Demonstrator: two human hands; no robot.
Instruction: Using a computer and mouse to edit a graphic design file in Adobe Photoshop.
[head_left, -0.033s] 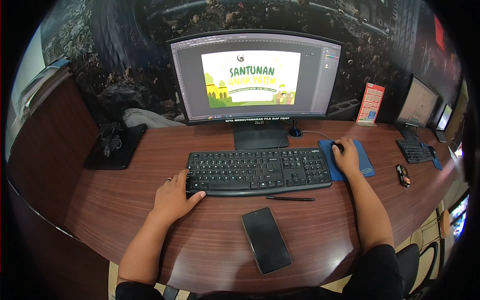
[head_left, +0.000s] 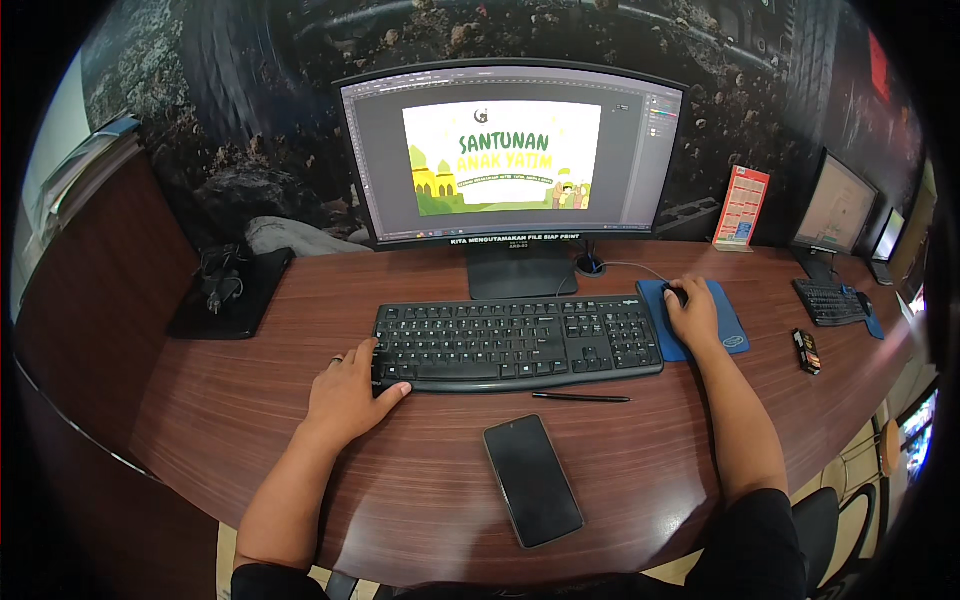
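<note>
My left hand (head_left: 350,397) rests at the left end of a black keyboard (head_left: 470,345). Its thumb is spread along the front edge and its fingertips touch the side keys; a ring is on one finger. With my right hand (head_left: 694,316) I hold a dark computer mouse (head_left: 681,294), mostly covered by the fingers, on a blue mouse pad (head_left: 732,325). Behind the keyboard, a curved monitor (head_left: 630,160) displays a green and yellow banner design in an editing window. A black pen (head_left: 582,397) lies just in front of the keyboard, and a dark-screened smartphone (head_left: 533,482) lies nearer to me.
Cables lie on a black flat base (head_left: 262,290) at the left, beside a wooden partition (head_left: 90,240). A red and white desk calendar (head_left: 742,208) stands right of the monitor. Farther right are a small box (head_left: 806,352), a second keyboard (head_left: 828,303) and another screen (head_left: 838,205).
</note>
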